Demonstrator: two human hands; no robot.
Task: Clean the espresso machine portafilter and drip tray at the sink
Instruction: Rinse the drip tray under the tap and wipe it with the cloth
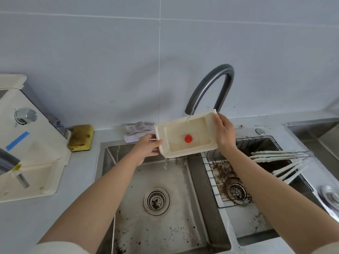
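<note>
Under the running tap (pixel 211 88), both hands grip the tray (pixel 170 142) by its short ends above the sink (pixel 146 173), left hand (pixel 146 150) and right hand (pixel 224 132) fingers clamped; stiff plastic, likely light, slippery wet.

The pale grey surface (pixel 80 173) carried a cream espresso machine (pixel 31 143) at its left end. A stained yellow sponge (pixel 80 138) lay just beside it by the wall, and a crumpled cloth (pixel 136 132) lay behind the inset double steel sink (pixel 108 162). Coffee grounds (pixel 241 126) speckled the back ledge.
</note>
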